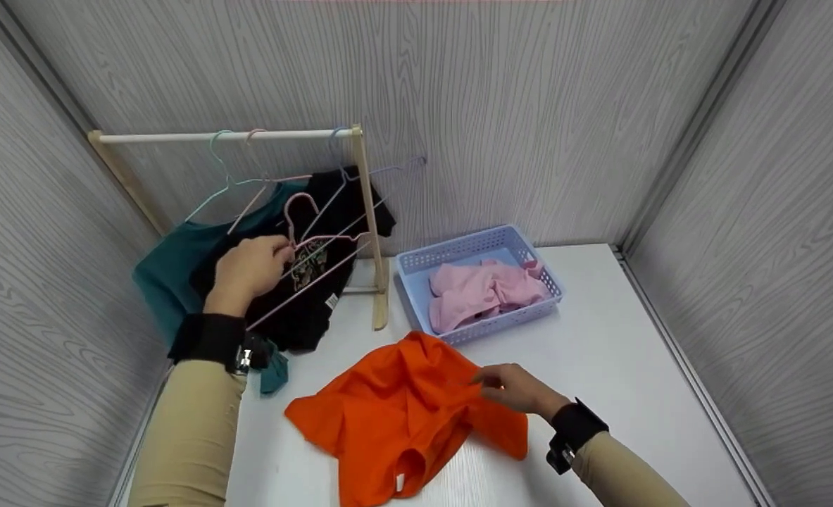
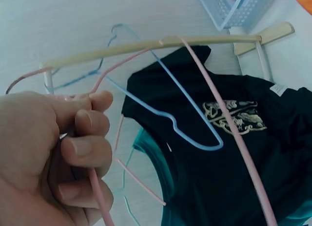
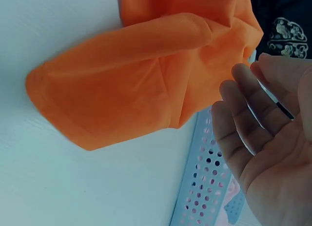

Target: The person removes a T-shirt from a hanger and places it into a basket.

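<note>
My left hand (image 1: 253, 266) holds a pink clothes hanger (image 2: 229, 113) just below its hook, with fingers curled round the thin frame. The hanger is raised in front of a black shirt (image 1: 275, 317) with a patterned print, beside the rack's post. An orange shirt (image 1: 381, 401) lies spread and wrinkled on the table, its neck opening toward the near edge. Over the right part of this shirt hovers my right hand (image 1: 518, 389). In the right wrist view its fingers (image 3: 239, 99) are relaxed and hold nothing.
A clothes rack (image 1: 155, 139) with a white rail and wooden posts stands at the back left, bearing several hangers. A teal shirt (image 1: 166, 264) hangs there behind the black one. To its right, a blue plastic basket (image 1: 414, 303) contains a pink garment (image 1: 486, 289). Grey panels surround the table.
</note>
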Demonstrator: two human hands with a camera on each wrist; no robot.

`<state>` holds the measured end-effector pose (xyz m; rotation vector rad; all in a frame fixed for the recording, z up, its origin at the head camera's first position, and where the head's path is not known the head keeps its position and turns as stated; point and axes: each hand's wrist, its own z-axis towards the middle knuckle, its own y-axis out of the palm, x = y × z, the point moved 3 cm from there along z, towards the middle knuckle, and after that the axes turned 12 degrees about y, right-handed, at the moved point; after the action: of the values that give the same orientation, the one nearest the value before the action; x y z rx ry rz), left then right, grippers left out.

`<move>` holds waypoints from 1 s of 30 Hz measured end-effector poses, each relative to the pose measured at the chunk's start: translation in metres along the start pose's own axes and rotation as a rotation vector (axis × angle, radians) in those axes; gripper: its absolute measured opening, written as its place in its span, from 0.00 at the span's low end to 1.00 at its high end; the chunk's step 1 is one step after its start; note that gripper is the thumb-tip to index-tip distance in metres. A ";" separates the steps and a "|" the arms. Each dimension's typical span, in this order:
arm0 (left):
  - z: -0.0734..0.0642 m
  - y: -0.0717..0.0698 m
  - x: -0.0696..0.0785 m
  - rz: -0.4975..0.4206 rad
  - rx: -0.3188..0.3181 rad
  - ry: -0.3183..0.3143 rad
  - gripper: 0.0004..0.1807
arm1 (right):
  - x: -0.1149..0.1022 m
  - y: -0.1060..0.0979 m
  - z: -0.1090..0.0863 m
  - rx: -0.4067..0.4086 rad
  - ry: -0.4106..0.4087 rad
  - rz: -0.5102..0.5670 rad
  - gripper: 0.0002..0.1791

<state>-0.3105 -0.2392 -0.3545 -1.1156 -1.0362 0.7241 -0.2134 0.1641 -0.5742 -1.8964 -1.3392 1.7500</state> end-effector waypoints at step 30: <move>0.114 -0.013 0.031 0.060 0.261 -0.153 0.19 | 0.031 -0.009 -0.015 0.018 0.125 0.063 0.13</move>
<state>-0.4053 -0.1742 -0.3228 -0.8781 -1.0065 0.9755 -0.2086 0.1978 -0.5842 -2.0229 -1.2279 1.6353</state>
